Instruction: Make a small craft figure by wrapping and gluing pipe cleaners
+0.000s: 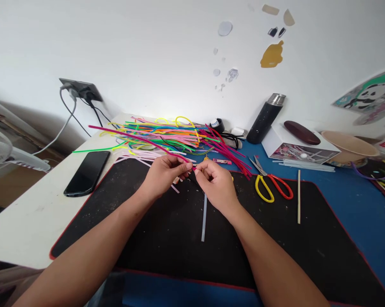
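A long magenta pipe cleaner point(138, 137) runs from my fingers up to the left, over the pile of other pipe cleaners. My left hand point(167, 174) pinches it near one end between thumb and forefinger. Thumb and fingertips of my right hand point(217, 182) close on that same end, almost touching the left fingertips. How the end is bent between the fingers is too small to make out. Below my right hand, a translucent glue stick point(204, 219) lies on the black mat point(160, 251). A small yellow thing shows just behind the right hand, mostly hidden.
Bundled colourful pipe cleaners point(176, 135) lie at the back. Scissors point(269, 181) and a wooden stick point(299, 196) rest on the right. Behind them stand a black thermos point(265, 119) and a white box point(275, 143). A phone point(87, 174) lies at left.
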The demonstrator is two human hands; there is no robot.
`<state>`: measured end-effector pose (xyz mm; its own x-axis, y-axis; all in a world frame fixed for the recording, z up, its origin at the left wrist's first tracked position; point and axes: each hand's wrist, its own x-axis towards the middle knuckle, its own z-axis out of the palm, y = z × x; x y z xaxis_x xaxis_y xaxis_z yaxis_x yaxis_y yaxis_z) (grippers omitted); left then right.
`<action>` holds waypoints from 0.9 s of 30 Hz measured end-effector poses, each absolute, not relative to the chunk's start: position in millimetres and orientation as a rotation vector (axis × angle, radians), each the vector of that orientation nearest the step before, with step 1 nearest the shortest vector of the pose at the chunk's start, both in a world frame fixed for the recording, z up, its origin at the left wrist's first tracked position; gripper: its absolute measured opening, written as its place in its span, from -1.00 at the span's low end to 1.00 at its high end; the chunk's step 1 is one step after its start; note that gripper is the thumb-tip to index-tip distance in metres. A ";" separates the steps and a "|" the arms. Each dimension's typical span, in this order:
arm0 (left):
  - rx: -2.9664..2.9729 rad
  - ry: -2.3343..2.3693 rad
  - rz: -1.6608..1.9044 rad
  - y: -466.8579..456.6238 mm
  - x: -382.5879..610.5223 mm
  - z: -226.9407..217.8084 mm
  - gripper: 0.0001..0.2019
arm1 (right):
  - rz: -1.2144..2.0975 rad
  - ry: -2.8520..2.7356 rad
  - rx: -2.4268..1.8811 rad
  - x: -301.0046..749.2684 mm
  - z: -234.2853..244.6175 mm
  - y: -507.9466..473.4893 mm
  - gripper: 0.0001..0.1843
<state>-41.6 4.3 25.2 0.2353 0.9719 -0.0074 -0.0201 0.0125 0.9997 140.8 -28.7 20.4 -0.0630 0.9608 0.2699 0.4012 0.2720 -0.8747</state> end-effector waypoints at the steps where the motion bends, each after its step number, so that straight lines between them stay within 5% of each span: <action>1: 1.321 1.051 1.040 3.7 -42.0 25.1 -0.61 | 0.754 -1.655 -1.288 141.1 20.2 -28.8 -0.87; 10: 1.684 1.120 1.024 -0.5 -43.5 23.2 -0.72 | 0.621 -1.838 -1.347 141.4 13.7 -26.7 -0.91; 27: 1.105 0.905 1.011 5.3 -42.3 26.3 -0.60 | 1.025 -1.489 -1.204 139.5 13.3 -24.9 -0.79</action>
